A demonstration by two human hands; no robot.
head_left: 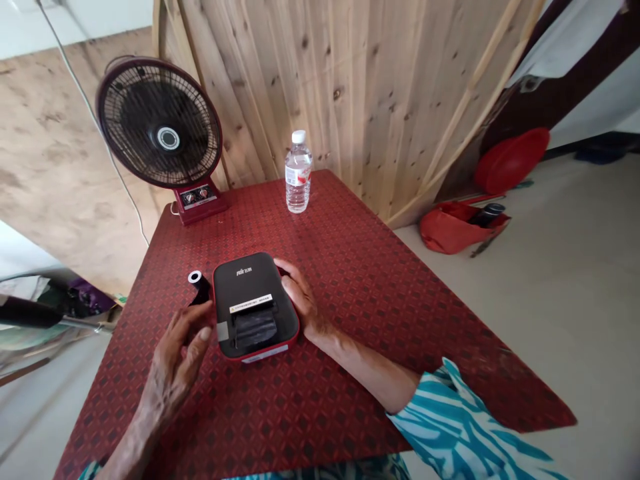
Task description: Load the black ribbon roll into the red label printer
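Open right hand (300, 298) braces the rounded black, red-rimmed plastic printer (253, 293) at 3 o'clock; loosely curled, empty left hand (177, 350) best presses its 9 o'clock grey tab (223, 331) squarely.

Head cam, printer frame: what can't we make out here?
Head view only.
Black roll: lower part hidden by the left hand; whether it grips or only touches, cannot tell.
Printer: right edge covered by the right hand.
White label on the printer: print too small to read.
Water bottle: label text too small.
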